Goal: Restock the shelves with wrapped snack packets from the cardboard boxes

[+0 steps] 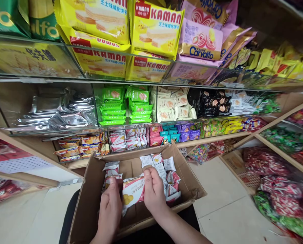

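Observation:
A white and pink snack packet [133, 192] with round yellow biscuits printed on it is held up over an open cardboard box [84, 200]. My right hand [154, 195] pinches its right end, thumb on top. At the packet's left edge, my left hand [110, 203] is closed against it with the thumb up; its other fingers are mostly hidden. Inside the box, similar small packets [169, 164] lie loosely along the right side, and a few more packets [112, 169] lie at the left. The box rests on my lap.
Beyond the box, the lowest shelf holds similar pink and white packets [117, 138] beside orange packets [70, 149]. Glass-fronted shelves above carry green packets [113, 105], silver packets [47, 105] and yellow wafer bags [155, 30]. Bagged sweets [281, 193] lie on the floor at right.

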Demonstrator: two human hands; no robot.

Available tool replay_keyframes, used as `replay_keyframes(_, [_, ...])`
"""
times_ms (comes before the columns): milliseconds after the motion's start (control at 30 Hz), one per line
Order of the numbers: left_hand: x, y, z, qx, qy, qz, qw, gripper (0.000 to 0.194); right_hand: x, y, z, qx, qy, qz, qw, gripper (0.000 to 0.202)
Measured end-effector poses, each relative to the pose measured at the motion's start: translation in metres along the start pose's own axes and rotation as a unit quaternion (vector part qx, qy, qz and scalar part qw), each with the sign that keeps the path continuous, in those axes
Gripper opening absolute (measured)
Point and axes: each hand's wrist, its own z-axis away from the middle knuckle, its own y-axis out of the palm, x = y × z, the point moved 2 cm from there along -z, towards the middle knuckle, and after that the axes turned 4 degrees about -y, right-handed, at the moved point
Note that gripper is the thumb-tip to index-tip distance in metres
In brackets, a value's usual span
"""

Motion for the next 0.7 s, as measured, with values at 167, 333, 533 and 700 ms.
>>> replay_keyframes(167, [0.012,0.002,-0.006,0.048,0.078,-0.006,0.996,0.038,0.003,-0.001,0.0,0.04,-0.022,0.006,0.999,0.025])
replay_keyframes(333, [0.017,0.004,-0.001,0.024,0.054,0.054,0.997,0.038,0.006,-0.004,0.001,0.045,-0.021,-0.013,0.999,0.026])
replay_keyframes(533, [0.005,-0.005,-0.002,0.116,-0.009,0.086,0.989,0.032,-0.007,-0.013,-0.004,-0.031,-0.036,0.003,0.999,0.025])
replay_keyframes(700, [0.007,-0.006,-0.004,0.088,-0.022,0.117,0.989,0.026,-0.01,-0.016,-0.004,-0.044,-0.066,0.039,0.996,0.022])
